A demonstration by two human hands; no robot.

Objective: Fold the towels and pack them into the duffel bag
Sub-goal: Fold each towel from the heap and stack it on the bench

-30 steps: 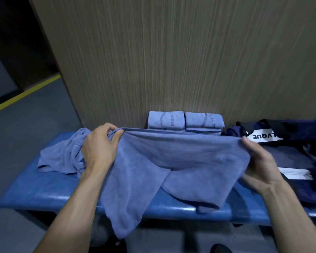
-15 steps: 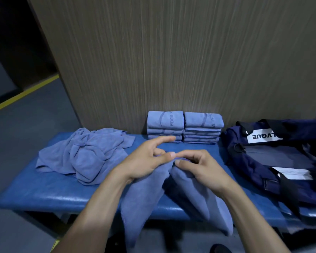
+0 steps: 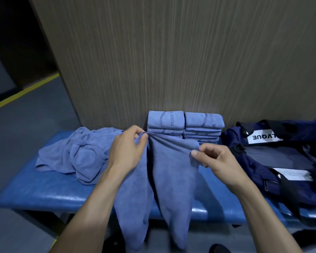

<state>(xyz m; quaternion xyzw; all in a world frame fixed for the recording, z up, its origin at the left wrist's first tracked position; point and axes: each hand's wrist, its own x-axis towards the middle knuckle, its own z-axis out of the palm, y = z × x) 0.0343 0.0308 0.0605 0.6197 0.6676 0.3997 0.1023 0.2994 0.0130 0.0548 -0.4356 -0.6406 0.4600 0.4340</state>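
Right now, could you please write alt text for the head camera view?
Two bare hands, left hand and right hand, hold a blue towel by its top edge over a blue bench. Behind are folded towels, a loose towel pile left, a navy duffel bag right.

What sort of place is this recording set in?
Probably a gym or yoga studio changing area: a blue padded bench against a wood-grain panel, stacked towels printed YOGA, and a navy duffel bag.
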